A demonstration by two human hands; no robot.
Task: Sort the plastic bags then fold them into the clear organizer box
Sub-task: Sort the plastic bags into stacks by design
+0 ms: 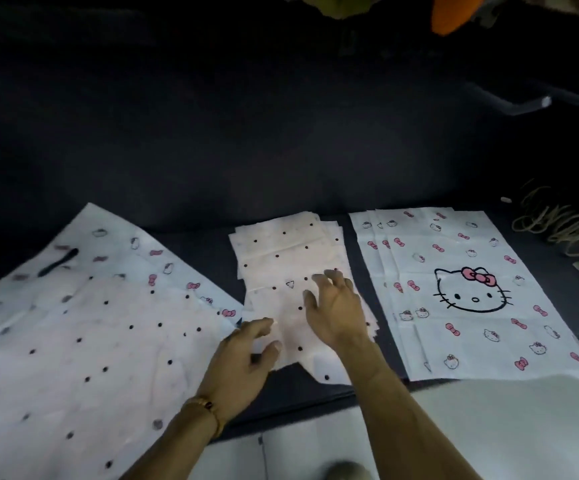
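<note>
Pale pink, black-dotted plastic makes up the middle stack of small bags [290, 271], lying on the dark cushion surface [316, 393] near its front edge. Head view: right hand [336, 308] rests flat on this stack, fingers spread and relaxed, probably pinning the slippery sheets. Left hand [246, 355] sits at the stack's near-left corner, fingers loosely curled over the bag edge; a true pinch cannot be confirmed. Large dotted bags [83, 358] overlap cat-print bags [115, 244] at the left; the cat-face bag pile [471, 296] lies squared at the right, overhanging the front edge. Sorting by print and size looks largely done. Narrow dark gaps separate the piles; open cushion behind. Rubber bands [551, 220] far right. No clear organizer box visible.
</note>
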